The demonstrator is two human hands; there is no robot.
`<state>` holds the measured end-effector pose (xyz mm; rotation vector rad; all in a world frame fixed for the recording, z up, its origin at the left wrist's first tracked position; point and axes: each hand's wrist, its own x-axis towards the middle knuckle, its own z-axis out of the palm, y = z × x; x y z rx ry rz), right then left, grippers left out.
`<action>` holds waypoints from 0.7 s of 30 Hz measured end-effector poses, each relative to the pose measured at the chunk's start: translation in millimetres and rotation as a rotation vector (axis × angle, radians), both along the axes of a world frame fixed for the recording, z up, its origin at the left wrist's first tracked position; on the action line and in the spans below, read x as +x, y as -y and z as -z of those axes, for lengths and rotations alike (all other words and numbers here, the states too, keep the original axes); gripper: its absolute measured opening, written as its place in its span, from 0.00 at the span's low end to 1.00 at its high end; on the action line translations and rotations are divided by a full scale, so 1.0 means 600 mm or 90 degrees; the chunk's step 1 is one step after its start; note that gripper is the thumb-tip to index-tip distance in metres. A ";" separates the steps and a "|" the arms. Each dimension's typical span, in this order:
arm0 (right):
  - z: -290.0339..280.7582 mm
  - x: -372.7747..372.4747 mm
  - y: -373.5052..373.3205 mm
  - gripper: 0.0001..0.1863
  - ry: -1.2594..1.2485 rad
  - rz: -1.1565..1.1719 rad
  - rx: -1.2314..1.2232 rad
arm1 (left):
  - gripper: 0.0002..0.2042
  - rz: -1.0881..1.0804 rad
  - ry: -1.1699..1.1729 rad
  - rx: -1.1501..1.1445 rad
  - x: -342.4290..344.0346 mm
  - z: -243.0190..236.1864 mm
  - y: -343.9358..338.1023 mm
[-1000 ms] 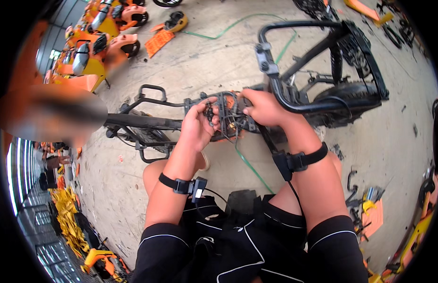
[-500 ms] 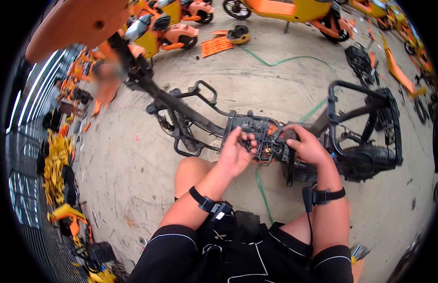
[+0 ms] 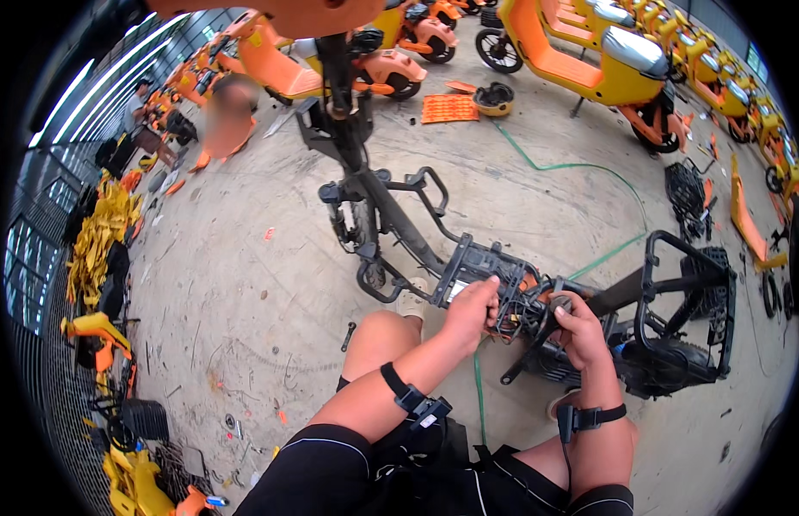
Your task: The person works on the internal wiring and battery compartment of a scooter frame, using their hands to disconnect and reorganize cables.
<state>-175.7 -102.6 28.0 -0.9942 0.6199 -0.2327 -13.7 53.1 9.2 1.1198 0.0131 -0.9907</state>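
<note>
Has turned curled left fingers [image 3: 491, 304] inward, hiding any contents, by scooter wiring [image 3: 523, 321] centre-right, with right fingers [image 3: 575, 319] round dark piece [image 3: 561, 303].

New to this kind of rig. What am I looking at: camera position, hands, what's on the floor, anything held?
No robot here: a person works bare-handed. The view comes from a wide fisheye camera on their head, looking down, so straight edges bend near the rim. Black straps with small boxes circle both forearms.

In front is a stripped dark scooter frame. The left hand is curled over its middle; whatever it may hold is hidden. The right hand has its fingers on a dark rounded piece beside exposed wires; I can't tell what that piece is.

On the concrete floor lie a green line and an orange panel. Yellow-and-orange scooters stand beyond.
</note>
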 end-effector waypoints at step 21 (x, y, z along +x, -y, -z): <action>0.080 0.108 -0.085 0.09 -0.123 -0.010 0.153 | 0.15 0.115 0.101 0.087 0.037 0.004 -0.028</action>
